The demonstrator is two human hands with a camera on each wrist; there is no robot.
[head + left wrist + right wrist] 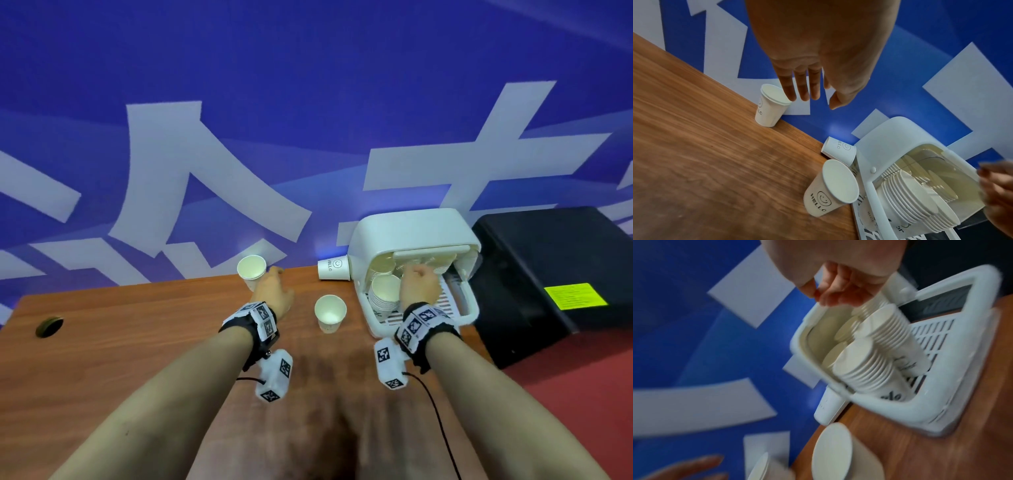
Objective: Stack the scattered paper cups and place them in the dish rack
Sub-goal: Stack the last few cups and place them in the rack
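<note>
Left hand (pixel 807 68), fingers straight and empty, reaches for the upright paper cup (pixel 251 270) well left of the dish rack (pixel 416 236). Right hand (pixel 419 286) curls over the stacked cups (pixel 383 294) inside the rack; grip unclear. 2 loose cups near the rack wait. Next: pinch that rim, carry it rackward.

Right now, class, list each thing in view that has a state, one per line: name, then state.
far cup: upright, on the table edge, loose
middle cup: upright, loose
tipped cup: on its side beside the rack
cup stacks: nested, leaning inside the dish rack
left hand: fingers straight, over the far cup
right hand: fingers curled, inside the rack; grip unclear
</note>
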